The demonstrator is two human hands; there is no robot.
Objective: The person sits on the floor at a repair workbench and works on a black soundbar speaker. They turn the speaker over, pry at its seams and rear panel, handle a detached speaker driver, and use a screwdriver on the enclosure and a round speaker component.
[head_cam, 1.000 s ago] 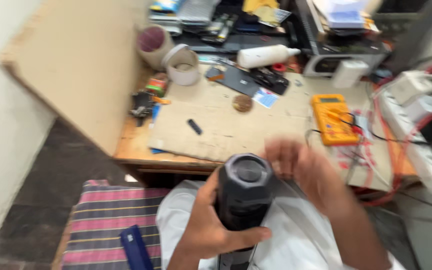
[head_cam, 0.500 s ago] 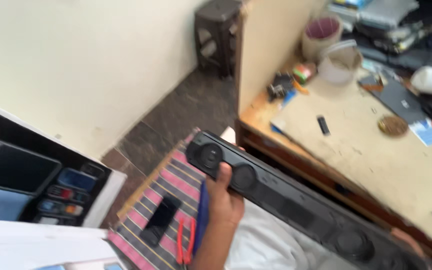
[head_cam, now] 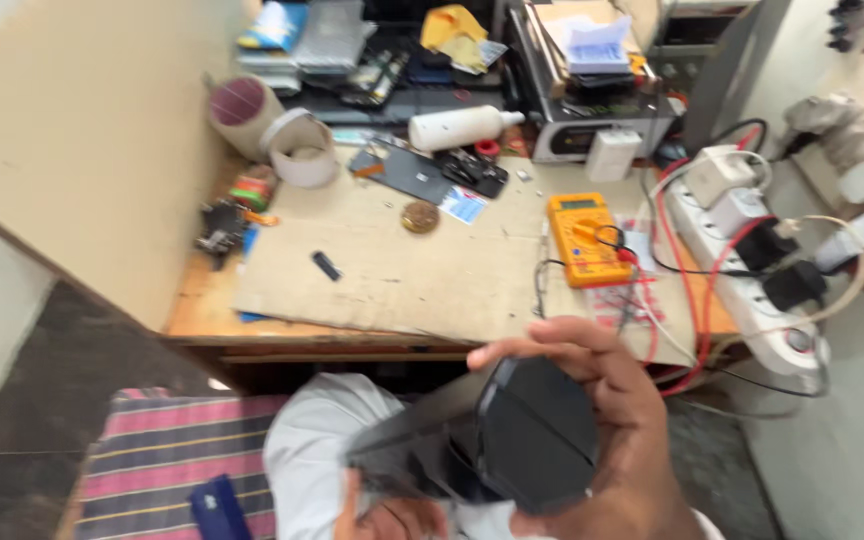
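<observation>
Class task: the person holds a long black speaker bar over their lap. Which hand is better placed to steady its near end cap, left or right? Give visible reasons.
Right. The right hand already wraps the black speaker bar at its end cap, fingers curled over the top. The left hand sits lower, mostly hidden beneath the bar's body.

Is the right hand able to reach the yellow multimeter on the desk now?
Probably not at once: the right hand grips the end of the black speaker bar, so it is occupied. The yellow multimeter lies just beyond it on the desk, with nothing between them.
</observation>
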